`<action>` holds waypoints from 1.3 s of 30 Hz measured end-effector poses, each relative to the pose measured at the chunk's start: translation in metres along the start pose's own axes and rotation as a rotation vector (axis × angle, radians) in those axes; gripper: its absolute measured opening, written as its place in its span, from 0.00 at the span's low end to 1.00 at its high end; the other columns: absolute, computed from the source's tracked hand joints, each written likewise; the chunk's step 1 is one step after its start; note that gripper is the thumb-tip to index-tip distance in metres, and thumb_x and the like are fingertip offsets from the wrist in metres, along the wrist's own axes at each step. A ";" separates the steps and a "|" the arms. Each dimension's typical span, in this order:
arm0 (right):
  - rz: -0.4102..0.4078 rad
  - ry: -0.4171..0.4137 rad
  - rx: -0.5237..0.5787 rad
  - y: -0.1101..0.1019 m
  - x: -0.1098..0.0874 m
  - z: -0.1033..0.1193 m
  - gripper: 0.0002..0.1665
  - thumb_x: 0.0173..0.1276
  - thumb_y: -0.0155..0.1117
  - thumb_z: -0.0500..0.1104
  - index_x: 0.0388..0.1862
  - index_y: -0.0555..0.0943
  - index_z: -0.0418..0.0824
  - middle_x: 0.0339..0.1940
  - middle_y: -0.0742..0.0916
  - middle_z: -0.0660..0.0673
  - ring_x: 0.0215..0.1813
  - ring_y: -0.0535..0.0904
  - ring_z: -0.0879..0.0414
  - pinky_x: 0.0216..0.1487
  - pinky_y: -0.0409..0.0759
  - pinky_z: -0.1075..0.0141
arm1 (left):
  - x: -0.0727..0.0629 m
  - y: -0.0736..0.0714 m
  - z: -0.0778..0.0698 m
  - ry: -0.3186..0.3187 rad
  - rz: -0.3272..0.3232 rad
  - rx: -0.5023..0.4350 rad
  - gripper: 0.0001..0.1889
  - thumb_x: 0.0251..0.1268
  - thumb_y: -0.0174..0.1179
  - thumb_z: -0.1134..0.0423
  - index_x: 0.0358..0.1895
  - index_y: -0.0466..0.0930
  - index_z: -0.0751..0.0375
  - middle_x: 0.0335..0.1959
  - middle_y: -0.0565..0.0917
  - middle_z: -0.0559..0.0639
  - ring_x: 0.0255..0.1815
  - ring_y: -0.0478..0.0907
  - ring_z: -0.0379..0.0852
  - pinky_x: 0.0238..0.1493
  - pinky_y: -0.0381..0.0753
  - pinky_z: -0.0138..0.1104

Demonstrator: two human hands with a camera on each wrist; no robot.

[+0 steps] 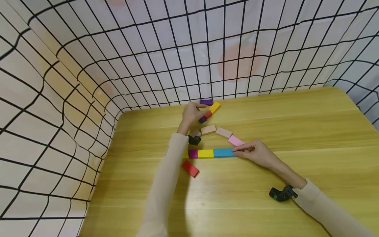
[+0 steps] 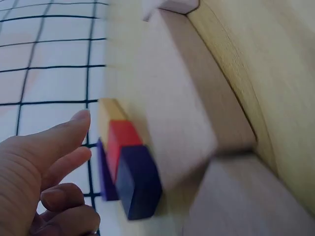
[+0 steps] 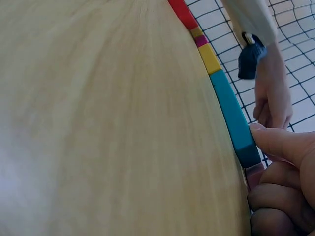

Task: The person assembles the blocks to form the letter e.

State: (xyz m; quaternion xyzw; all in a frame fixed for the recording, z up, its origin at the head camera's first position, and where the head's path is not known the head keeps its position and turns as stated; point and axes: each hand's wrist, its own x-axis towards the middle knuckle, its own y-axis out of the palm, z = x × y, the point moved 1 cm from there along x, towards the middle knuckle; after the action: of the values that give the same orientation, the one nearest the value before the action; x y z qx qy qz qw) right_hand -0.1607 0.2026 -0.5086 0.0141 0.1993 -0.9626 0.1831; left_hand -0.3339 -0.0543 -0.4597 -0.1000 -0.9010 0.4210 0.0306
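Blue block (image 1: 224, 152) on the wooden table (image 1: 231, 204), end to end with a yellow block (image 1: 205, 153), pinched at its right end between thumb and forefinger of the right hand (image 1: 259, 154). Farther back, toward the black mesh (image 1: 224, 65), left hand (image 1: 190, 114) with thumb and forefinger apart, just beside a small red block (image 1: 208, 115).

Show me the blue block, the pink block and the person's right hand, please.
Blue block (image 1: 223, 152): head view, middle of its top face.
Pink block (image 1: 235, 140): head view, on its top face.
Right hand (image 1: 260, 154): head view, middle of the hand.
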 end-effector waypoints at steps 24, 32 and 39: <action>0.000 0.009 -0.006 0.001 0.000 0.000 0.12 0.71 0.73 0.46 0.48 0.92 0.44 0.15 0.76 0.50 0.18 0.59 0.66 0.22 0.60 0.72 | 0.019 0.018 -0.005 0.000 0.144 -0.022 0.19 0.61 0.76 0.57 0.55 0.90 0.52 0.45 0.92 0.53 0.32 0.75 0.38 0.32 0.69 0.26; 0.008 0.007 0.003 0.001 0.001 0.001 0.12 0.71 0.72 0.46 0.49 0.92 0.44 0.17 0.81 0.44 0.18 0.60 0.66 0.22 0.61 0.72 | 0.021 0.028 -0.011 -0.023 0.064 0.024 0.19 0.59 0.77 0.51 0.53 0.91 0.50 0.50 0.91 0.50 0.31 0.74 0.38 0.30 0.68 0.27; 0.007 0.008 0.000 0.001 0.000 0.001 0.12 0.70 0.73 0.46 0.49 0.92 0.45 0.18 0.81 0.45 0.18 0.60 0.65 0.22 0.61 0.72 | 0.017 0.030 -0.014 -0.031 0.056 0.044 0.18 0.62 0.75 0.50 0.53 0.91 0.51 0.50 0.91 0.49 0.33 0.74 0.39 0.30 0.67 0.27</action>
State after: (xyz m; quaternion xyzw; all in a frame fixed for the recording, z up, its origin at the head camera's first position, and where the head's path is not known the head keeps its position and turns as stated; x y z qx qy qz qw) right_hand -0.1605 0.2018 -0.5081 0.0187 0.2002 -0.9618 0.1858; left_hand -0.3443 -0.0215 -0.4739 -0.1181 -0.8887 0.4429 0.0070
